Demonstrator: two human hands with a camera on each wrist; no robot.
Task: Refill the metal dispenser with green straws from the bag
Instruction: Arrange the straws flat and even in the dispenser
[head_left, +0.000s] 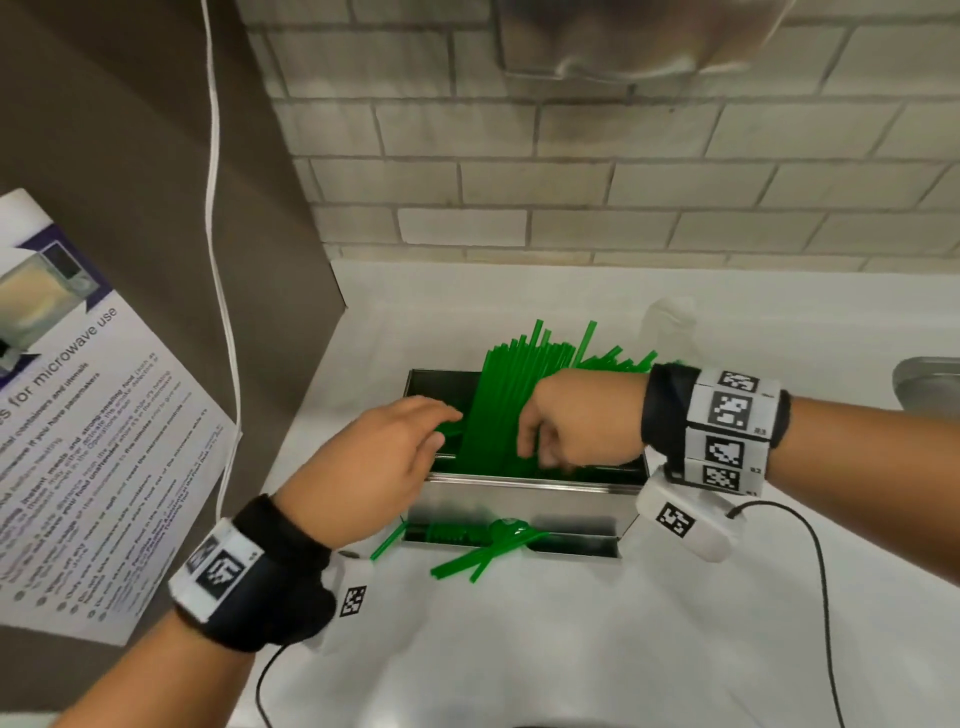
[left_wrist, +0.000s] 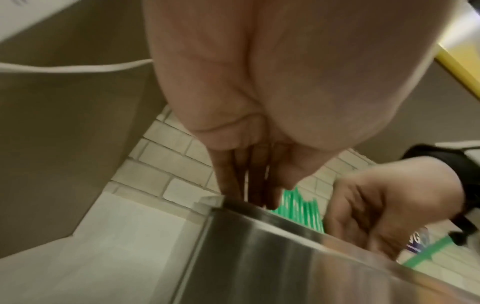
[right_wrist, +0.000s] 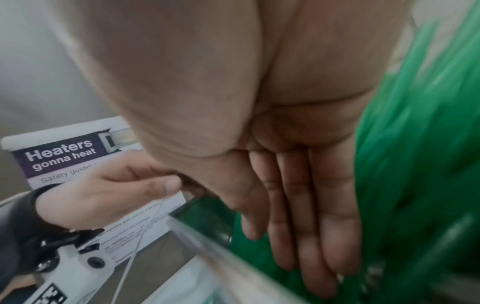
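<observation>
While the green straws (head_left: 511, 400) lean half-seated in the dispenser (head_left: 519, 499), both hands, fingers seemingly straight together, level them; next: press flat.

The right hand (head_left: 576, 423) hides the lower green straws (head_left: 498, 410) and its own fingertips; the left hand (head_left: 379, 467) covers the metal dispenser (head_left: 519, 501) corner; top-edge blur stays unidentifiable; the poster (head_left: 78, 415) is cut off left
</observation>
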